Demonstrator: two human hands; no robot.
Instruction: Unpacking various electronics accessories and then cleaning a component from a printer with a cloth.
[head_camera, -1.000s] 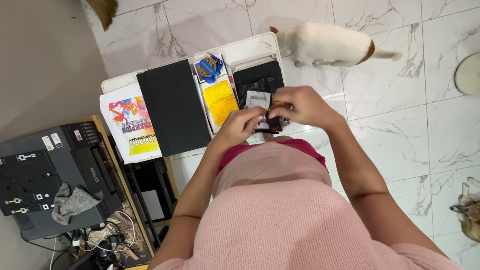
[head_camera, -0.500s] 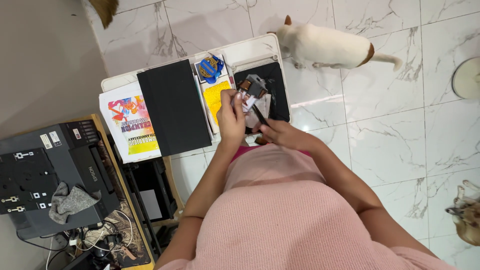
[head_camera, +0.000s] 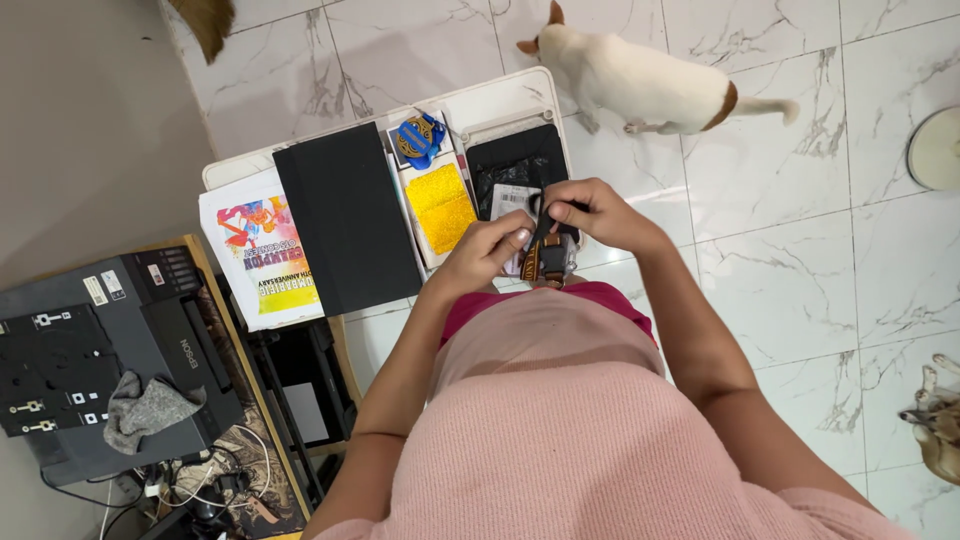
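Note:
Both hands meet over the near right corner of a small white table (head_camera: 500, 95). My left hand (head_camera: 487, 250) pinches a small dark object with a brown strap (head_camera: 549, 258) from the left. My right hand (head_camera: 598, 213) grips the top of the same object from the right. Under the hands lies a black packet with a white label (head_camera: 512, 170). A glittery yellow sheet (head_camera: 441, 205) lies just left of the hands, and a blue and gold medal (head_camera: 418, 136) sits beyond it.
A black folder (head_camera: 345, 215) and a colourful printed sheet (head_camera: 258, 250) cover the table's left half. A dark printer (head_camera: 90, 345) with a grey cloth stands on a lower stand at left. A white cat (head_camera: 640, 80) walks on the marble floor; another animal (head_camera: 940, 430) lies at right.
My left hand dropped from above the black packet back toward my body. My right hand rose to rejoin it on the dark object. The cat stepped farther up and left.

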